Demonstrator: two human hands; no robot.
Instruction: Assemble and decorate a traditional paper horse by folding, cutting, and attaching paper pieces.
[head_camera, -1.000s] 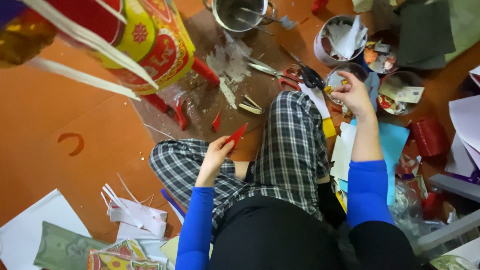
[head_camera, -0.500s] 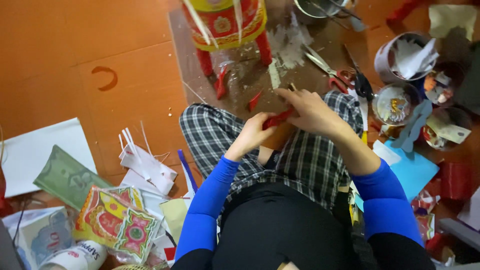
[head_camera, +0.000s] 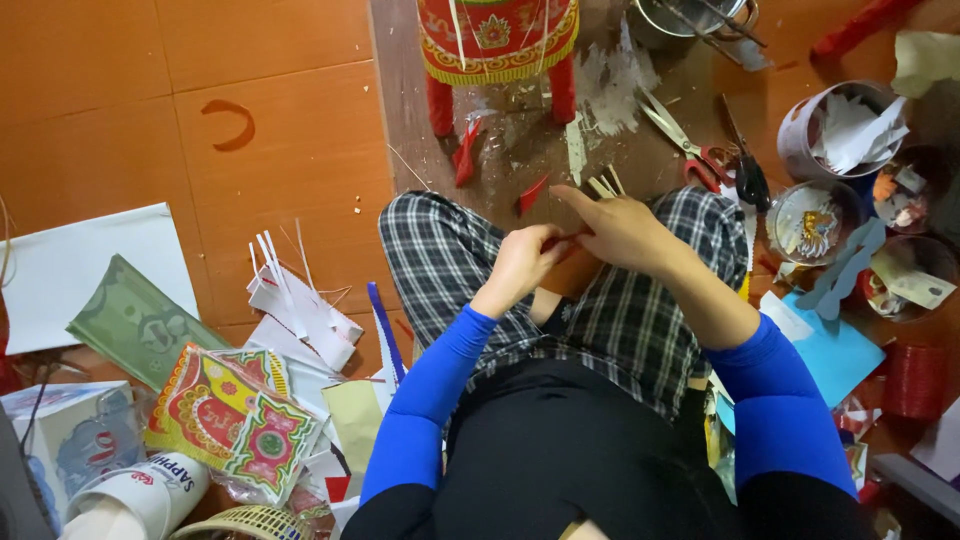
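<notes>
Both hands meet above the lap, over the plaid trousers (head_camera: 640, 330). The left hand (head_camera: 522, 262) and right hand (head_camera: 622, 230) together pinch a small red strip (head_camera: 572, 238), mostly hidden between the fingers. Beyond them lie a red scrap (head_camera: 532, 193), scissors (head_camera: 680, 140) and a red-and-gold lantern (head_camera: 497, 35).

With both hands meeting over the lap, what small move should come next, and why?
Probably steadying the small red piece with the left hand while the right hand works on it, because both hands pinch it together above the knees. Thin pale strips also stick out beyond the right hand.
</notes>
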